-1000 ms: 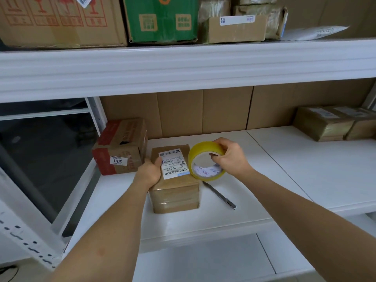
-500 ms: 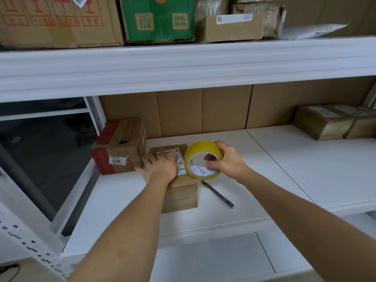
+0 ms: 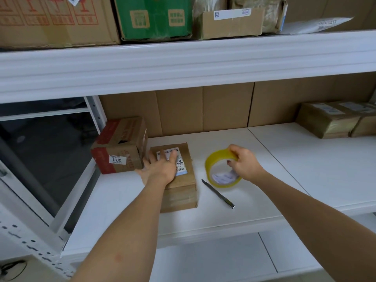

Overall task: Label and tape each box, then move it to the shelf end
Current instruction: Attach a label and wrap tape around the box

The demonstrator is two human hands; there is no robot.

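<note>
On the labelled box [image 3: 179, 180], left hand [image 3: 160, 169] flat, fingers spread; right hand [image 3: 244, 165] pinching the tape roll [image 3: 220, 171].

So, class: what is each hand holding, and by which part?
The right hand grips the tape roll by its upper rim. The left hand holds nothing, pressing flat on the box.

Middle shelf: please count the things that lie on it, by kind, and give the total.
Small brown parcels: 3, one under the left hand at, two at the right end and
Red and brown cartons: 1
Yellow tape rolls: 1, held by the right hand
Utility knives: 1
Total: 6
</note>
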